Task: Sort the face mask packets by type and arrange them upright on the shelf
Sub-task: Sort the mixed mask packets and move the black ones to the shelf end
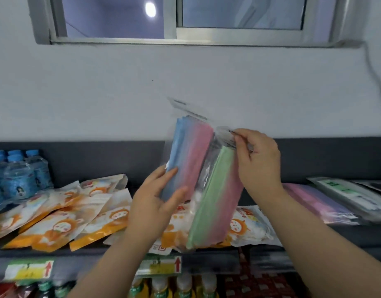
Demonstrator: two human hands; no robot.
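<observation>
Both hands work above mid-shelf (314, 237): left hand (157, 201) grips the blue-pink packet (189, 155) low, right hand (258, 160) pinches the top of the green-pink packet (215, 201). The packets touch, tilted. Step: grouping pastel type. Next: stand them upright. Orange packets (56, 224) lie flat beneath; bare shelf shows right, near the pink-purple packets (314, 203).

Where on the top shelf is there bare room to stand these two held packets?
Bare shelf shows front right, between the orange packets and the pastel packets behind it. Left and centre are crowded with orange packets lying flat; water bottles fill the far-left corner.
</observation>
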